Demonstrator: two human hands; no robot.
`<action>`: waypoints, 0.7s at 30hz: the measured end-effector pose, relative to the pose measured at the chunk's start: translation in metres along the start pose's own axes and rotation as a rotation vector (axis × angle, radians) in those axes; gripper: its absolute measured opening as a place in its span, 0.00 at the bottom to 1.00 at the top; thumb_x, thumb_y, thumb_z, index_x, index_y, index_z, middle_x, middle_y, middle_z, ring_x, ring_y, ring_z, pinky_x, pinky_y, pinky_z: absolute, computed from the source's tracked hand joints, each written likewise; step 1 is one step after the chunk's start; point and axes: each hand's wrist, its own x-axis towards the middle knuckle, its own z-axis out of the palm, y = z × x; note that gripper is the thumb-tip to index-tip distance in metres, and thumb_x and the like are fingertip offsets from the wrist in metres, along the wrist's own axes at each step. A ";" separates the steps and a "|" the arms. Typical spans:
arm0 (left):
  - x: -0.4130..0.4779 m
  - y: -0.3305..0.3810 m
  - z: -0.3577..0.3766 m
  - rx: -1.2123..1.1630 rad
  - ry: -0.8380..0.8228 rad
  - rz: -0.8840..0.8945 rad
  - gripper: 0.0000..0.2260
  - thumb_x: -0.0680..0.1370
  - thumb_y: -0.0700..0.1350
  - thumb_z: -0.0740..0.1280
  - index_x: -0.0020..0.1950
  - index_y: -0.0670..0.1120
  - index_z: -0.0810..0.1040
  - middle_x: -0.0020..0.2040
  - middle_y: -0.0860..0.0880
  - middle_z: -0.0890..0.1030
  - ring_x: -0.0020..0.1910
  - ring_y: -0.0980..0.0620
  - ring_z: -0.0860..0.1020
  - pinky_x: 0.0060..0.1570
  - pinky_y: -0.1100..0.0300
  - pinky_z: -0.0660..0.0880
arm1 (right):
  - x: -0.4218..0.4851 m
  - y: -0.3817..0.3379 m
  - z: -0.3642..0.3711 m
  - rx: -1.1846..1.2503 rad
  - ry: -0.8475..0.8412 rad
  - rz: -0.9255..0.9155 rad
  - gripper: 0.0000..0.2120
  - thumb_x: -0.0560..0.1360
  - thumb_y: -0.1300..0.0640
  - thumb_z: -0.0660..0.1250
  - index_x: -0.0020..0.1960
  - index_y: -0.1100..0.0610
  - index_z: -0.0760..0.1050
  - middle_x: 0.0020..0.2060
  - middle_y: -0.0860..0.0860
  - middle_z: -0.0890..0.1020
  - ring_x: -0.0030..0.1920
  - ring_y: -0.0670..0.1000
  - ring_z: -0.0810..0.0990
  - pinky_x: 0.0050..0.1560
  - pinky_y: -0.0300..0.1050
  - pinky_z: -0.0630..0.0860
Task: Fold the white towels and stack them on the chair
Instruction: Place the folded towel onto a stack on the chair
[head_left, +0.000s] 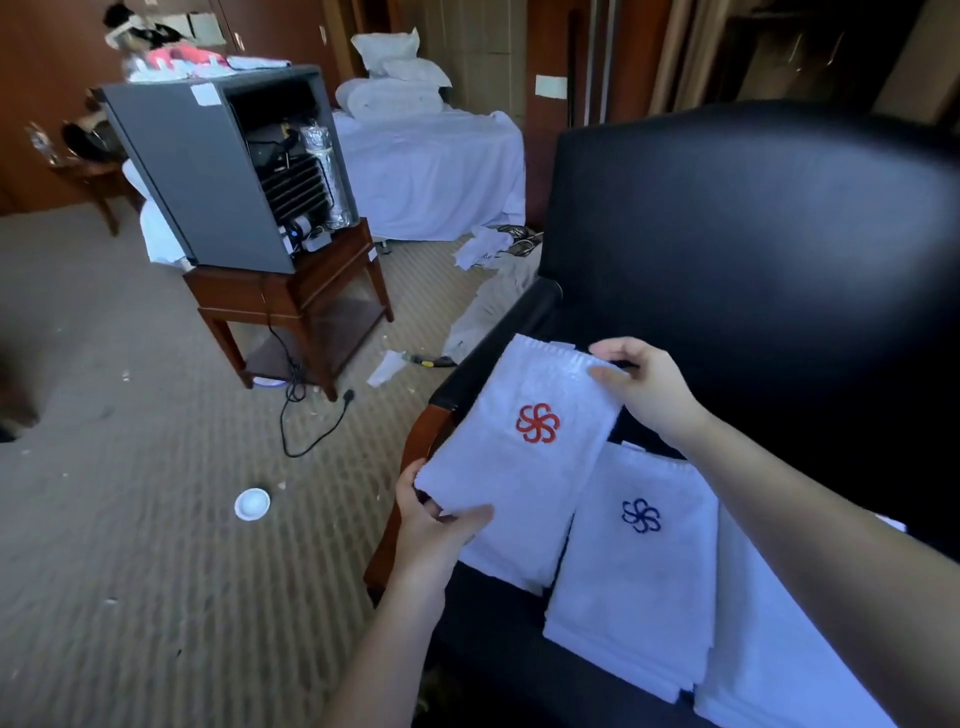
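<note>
**Both hands on the red-emblem towel above the chair seat**

From my head camera I look down on the black chair (727, 234). My left hand (431, 519) grips the near left corner of the red-emblem towel (524, 467), thumb on top and fingers curled under the edge. My right hand (644, 387) pinches the far right corner between thumb and fingers. The towel is folded into a long rectangle with the red pinwheel mark facing up. It is held tilted over the left part of the seat, just inside the wooden armrest (415, 452). I cannot tell whether its underside touches the cushion.

Just to the right, a stack of folded towels (623, 597) lies flat on the seat, and the top one shows a blue mark of the same shape. The held towel's near right edge overlaps the stack's left edge. More white cloth (769, 649) lies further right on the seat, beneath my right forearm.

On the striped carpet (130, 571) to my left, a grey mini fridge (197, 171) stands on a wooden side table (291, 301), its back open to me. Its black cord (311, 431) trails onto the floor. A small white round lid (252, 504) lies near it. A bed with white linen (431, 171) stands behind.
</note>
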 end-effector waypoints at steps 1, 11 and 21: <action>0.008 -0.002 0.002 0.008 0.002 0.001 0.31 0.71 0.37 0.75 0.65 0.58 0.64 0.53 0.51 0.82 0.51 0.54 0.80 0.47 0.59 0.77 | 0.013 0.006 0.006 -0.027 -0.007 -0.008 0.08 0.75 0.62 0.69 0.54 0.56 0.79 0.49 0.45 0.81 0.48 0.43 0.79 0.47 0.29 0.72; 0.043 -0.042 -0.001 0.255 0.046 0.061 0.06 0.80 0.51 0.65 0.50 0.49 0.76 0.46 0.50 0.82 0.40 0.53 0.83 0.47 0.56 0.78 | 0.046 0.075 0.033 -0.194 -0.044 0.055 0.05 0.77 0.62 0.65 0.49 0.54 0.79 0.44 0.41 0.80 0.44 0.41 0.77 0.40 0.21 0.68; 0.049 -0.038 -0.011 0.689 0.282 0.420 0.22 0.74 0.56 0.70 0.65 0.54 0.71 0.60 0.56 0.75 0.59 0.55 0.74 0.55 0.58 0.72 | 0.042 0.076 0.054 -0.711 0.092 -0.290 0.13 0.77 0.63 0.62 0.59 0.57 0.79 0.60 0.53 0.78 0.59 0.58 0.75 0.57 0.54 0.72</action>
